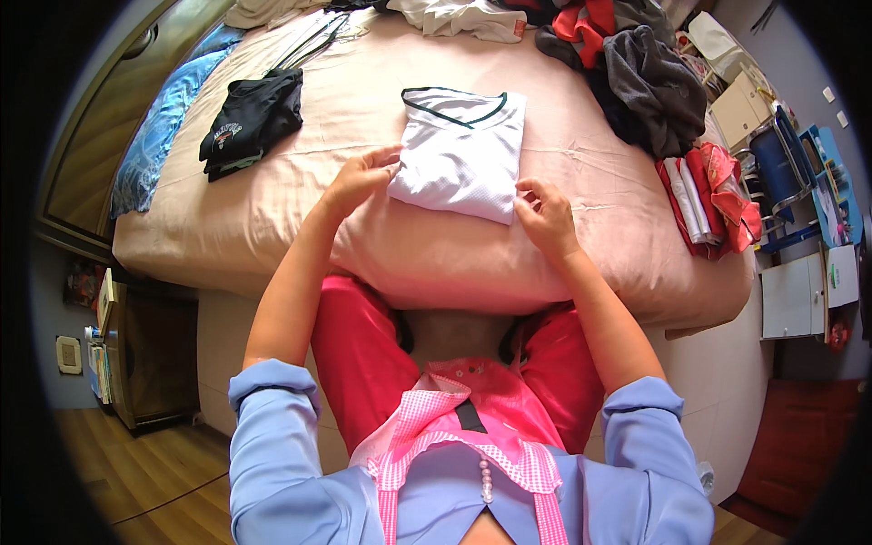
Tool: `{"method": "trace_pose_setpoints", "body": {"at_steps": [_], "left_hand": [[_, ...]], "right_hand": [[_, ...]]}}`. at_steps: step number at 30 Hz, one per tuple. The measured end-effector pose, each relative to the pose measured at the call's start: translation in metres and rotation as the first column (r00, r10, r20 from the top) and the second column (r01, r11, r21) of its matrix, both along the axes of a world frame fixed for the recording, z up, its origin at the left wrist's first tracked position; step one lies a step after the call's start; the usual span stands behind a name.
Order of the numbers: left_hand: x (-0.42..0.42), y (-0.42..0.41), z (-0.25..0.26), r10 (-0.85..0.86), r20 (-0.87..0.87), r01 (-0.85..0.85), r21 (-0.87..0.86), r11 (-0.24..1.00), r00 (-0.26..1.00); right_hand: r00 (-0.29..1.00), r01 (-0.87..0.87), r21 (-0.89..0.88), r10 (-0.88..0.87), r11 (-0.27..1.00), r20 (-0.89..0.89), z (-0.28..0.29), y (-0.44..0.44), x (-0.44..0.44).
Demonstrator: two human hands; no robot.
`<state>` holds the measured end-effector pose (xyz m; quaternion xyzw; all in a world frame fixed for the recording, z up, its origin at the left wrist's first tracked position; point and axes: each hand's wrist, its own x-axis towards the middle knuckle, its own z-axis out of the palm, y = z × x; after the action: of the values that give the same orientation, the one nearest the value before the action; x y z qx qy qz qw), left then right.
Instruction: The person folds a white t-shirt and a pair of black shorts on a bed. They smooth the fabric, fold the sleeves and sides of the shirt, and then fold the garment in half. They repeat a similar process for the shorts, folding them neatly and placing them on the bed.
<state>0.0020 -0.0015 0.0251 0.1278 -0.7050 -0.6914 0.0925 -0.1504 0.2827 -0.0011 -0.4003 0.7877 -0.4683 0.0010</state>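
A white V-neck shirt (456, 160) with dark trim at its collar lies folded into a rough rectangle on the bed, collar at the far end. At its left edge, my left hand (361, 178) has fingers and thumb on the fabric. Lower down on the opposite side, the curled fingers of my right hand (543, 212) take the right edge near the front corner. The shirt rests flat on the peach bedsheet (368, 88) between both hands.
Folded black clothing (255, 122) lies to the left. At the right stand rolled red and white garments (705, 201), with a heap of dark clothes (654, 88) behind them. More white clothing (456, 19) lies at the far side. A cluttered desk (793, 286) borders the bed's right.
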Motion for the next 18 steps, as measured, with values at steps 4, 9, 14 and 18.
{"method": "trace_pose_setpoints", "body": {"at_steps": [4, 9, 14, 18], "left_hand": [[-0.047, -0.016, 0.007, 0.232, 0.311, -0.250, 0.021, 0.968, 0.922], [-0.111, 0.005, 0.018, 0.550, 0.278, -0.544, -0.106, 0.832, 0.787], [-0.134, -0.026, 0.011, 0.380, -0.055, -0.360, 0.223, 0.906, 0.923], [-0.145, -0.037, 0.031, 0.277, -0.040, -0.278, -0.028, 0.960, 0.960]], "right_hand": [[0.856, 0.177, -0.038, -0.134, 0.984, 0.500, -0.003, -0.031, -0.015], [0.750, 0.131, -0.173, 0.017, 0.976, 0.662, -0.022, -0.033, -0.024], [0.653, 0.181, -0.159, 0.002, 0.970, 0.757, 0.001, -0.040, -0.037], [0.763, 0.249, -0.355, 0.044, 0.901, 0.645, -0.013, -0.065, -0.065]]}}
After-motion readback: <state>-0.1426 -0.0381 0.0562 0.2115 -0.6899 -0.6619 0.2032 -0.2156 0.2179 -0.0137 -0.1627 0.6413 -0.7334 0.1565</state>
